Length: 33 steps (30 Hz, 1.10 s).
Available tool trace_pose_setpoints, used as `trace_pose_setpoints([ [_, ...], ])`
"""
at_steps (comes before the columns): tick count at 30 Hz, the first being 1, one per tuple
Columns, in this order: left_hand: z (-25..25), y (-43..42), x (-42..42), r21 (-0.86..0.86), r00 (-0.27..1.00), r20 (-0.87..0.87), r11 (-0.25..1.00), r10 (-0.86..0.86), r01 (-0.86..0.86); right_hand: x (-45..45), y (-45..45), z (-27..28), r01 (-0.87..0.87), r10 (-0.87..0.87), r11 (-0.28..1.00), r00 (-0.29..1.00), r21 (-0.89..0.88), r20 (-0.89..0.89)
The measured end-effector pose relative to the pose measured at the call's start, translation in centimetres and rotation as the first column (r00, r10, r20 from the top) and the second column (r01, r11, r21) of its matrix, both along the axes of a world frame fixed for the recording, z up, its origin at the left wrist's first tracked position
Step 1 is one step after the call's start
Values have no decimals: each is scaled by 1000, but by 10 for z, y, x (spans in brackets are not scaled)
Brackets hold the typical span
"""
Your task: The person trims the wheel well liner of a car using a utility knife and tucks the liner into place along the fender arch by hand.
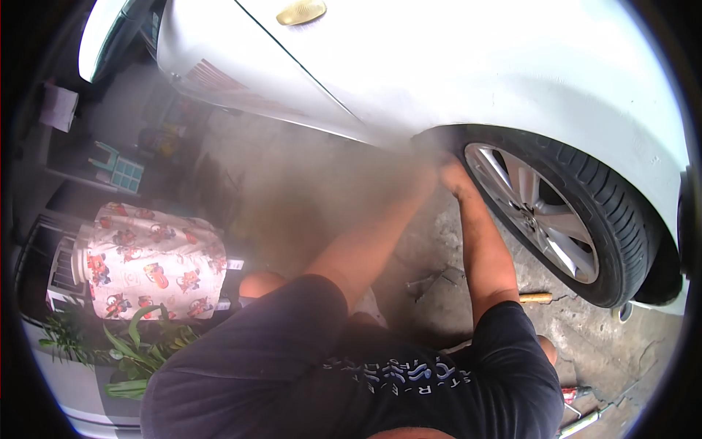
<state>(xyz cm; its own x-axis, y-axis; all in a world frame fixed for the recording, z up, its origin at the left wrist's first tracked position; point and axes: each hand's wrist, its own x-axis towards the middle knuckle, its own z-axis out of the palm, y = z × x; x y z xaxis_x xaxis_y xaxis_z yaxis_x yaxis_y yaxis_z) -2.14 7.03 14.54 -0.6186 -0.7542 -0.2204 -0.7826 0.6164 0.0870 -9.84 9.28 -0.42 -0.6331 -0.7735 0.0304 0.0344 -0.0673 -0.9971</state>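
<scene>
Dark tee (351,373) nearest cam; I see L hand (425,170), hazy, & R hand (454,177) nr white car's (512,66) tyre (596,179); can't tell how open or what's held.

wheel (529,218) | silver spokes (521,175), black tyre (616,192) | angled, tread showing | in white car's (556,69) arch
</scene>
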Motion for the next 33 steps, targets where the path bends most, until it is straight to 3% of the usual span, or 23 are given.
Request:
trace_pose_setpoints([
  [5,-2,-3,0,-1,1000,-11,1000,-18,18,-1,-4,-8,37,-36,999,995,6,-88],
  [7,-3,-4,-1,-2,1000,5,1000,-1,1,-2,-6,-9,2,-2,1000,1000,21,16],
  [14,2,-1,1,14,1000,-14,1000,-9,9,-1,2,10,-44,38,998,994,54,104],
  [20,-3,-3,-1,18,1000,-12,1000,14,-14,1,-1,-2,-7,6,1000,998,25,58],
  [23,5,1,-3,61,1000,-1,998,27,-27,3,0,-2,14,-16,999,998,-31,-65],
  [31,-8,-4,-1,73,996,-46,995,75,-71,5,3,5,-20,18,999,996,25,93],
  [33,-10,-8,-1,53,999,-43,998,28,-25,6,1,3,14,-17,999,998,38,65],
])
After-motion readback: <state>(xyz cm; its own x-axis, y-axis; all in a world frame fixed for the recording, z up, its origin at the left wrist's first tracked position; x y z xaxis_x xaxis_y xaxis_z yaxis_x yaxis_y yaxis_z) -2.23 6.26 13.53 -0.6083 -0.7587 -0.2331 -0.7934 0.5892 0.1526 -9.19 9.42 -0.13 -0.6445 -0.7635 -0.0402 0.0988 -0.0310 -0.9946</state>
